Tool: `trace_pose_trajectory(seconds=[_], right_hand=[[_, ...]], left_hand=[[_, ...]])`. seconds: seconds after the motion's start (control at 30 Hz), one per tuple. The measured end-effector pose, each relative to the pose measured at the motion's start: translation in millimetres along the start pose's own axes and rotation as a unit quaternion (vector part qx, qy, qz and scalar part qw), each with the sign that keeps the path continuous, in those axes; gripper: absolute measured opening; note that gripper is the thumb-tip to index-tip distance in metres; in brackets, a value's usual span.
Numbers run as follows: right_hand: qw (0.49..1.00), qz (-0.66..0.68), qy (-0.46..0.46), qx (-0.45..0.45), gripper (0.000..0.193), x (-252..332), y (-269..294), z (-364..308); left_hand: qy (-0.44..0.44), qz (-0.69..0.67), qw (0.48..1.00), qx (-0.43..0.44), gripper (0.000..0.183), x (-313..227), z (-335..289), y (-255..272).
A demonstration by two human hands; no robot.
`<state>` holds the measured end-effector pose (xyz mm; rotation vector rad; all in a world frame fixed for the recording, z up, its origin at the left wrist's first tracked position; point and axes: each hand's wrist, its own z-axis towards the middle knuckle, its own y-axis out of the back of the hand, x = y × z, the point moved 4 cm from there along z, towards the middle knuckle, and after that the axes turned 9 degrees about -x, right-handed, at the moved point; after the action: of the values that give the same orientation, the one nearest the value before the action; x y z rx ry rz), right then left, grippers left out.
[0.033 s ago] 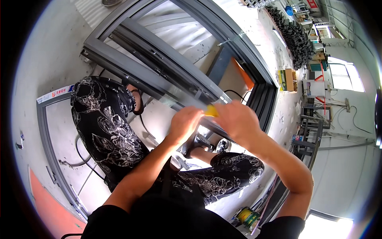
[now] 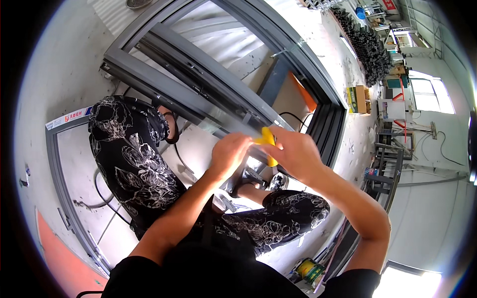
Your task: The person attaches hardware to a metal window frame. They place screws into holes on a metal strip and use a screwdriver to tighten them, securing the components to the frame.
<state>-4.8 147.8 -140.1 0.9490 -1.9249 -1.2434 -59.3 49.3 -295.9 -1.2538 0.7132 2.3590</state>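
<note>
Holding my two hands close together over my parted knees, I had the right hand (image 2: 298, 151) closed around a yellow tool (image 2: 269, 136), part of which stuck out below my fingers. My left hand (image 2: 231, 151), its fingers curled, met the tool's left end; I could not tell whether those fingertips pinched it or merely touched it, and what kind of tool it was did not show clearly. It was in front of me, at the near side of a large dark grey frame (image 2: 213, 67) with several long parallel bars. An orange panel (image 2: 300, 89) showed through the frame's opening. Another grey frame (image 2: 60, 184) lay to my left, beyond my patterned trousers (image 2: 129, 164), while a cardboard box (image 2: 363, 99) sat on the floor to the right.
</note>
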Motion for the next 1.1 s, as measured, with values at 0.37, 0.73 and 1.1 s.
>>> trace_pose_trajectory(seconds=[0.37, 0.73, 1.1], right_hand=[[0.997, 0.0, 0.03, -0.072, 0.03, 4.2, 3.2, -7.3], [0.934, -0.185, 0.231, -0.199, 0.04, 10.6, 8.0, -19.0], [0.923, -0.25, 0.252, -0.151, 0.047, 24.6, 16.7, -21.9]], left_hand=[[0.038, 0.045, 0.995, 0.077, 0.01, 4.4, -15.1, -14.5], [0.043, 0.075, 0.996, 0.014, 0.013, -11.9, -9.6, -10.0], [0.072, 0.071, 0.994, -0.037, 0.011, -5.0, -15.4, -11.1]])
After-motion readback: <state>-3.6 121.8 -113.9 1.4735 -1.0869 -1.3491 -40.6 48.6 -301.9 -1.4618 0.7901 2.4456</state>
